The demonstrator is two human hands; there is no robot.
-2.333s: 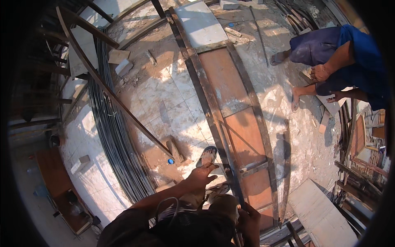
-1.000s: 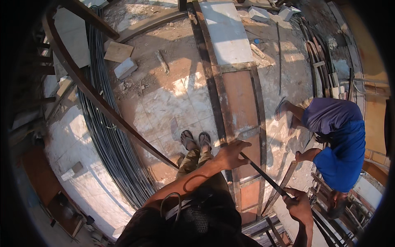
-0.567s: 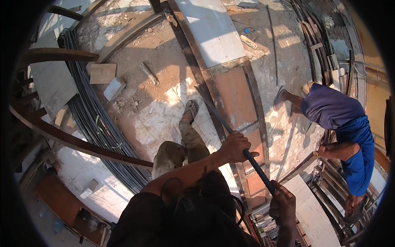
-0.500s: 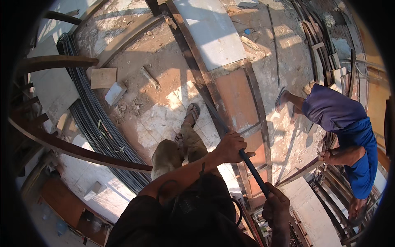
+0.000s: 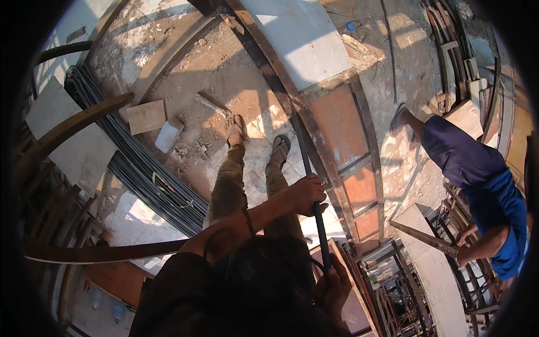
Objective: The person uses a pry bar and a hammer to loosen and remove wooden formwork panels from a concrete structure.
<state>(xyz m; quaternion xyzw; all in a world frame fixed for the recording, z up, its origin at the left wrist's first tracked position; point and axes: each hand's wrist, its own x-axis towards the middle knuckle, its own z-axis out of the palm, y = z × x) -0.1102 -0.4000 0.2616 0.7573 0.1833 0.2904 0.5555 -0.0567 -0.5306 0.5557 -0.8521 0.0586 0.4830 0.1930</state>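
Note:
My left hand (image 5: 307,195) is closed around a long dark steel bar (image 5: 323,238) that looks ribbed like rebar. Lower down, my right hand (image 5: 334,286) grips the same bar near my waist, partly in shadow. Away from me the bar slants up and slightly left, its far part close beside the dark edge of a wooden frame (image 5: 337,191). Both of my sandalled feet stand on the dusty tiles left of that frame.
On the left lies a bundle of dark bars (image 5: 140,168), with a curved wooden beam (image 5: 84,123) crossing it. A board (image 5: 147,117) and a white block (image 5: 169,135) rest on the dirt. To the right, another person (image 5: 483,180) holds a wooden piece (image 5: 424,238) above stacked timber.
My trailing foot has stepped forward, beyond the other. The bar has turned more upright in view, with both hands moving left. The other person's wooden piece now points left.

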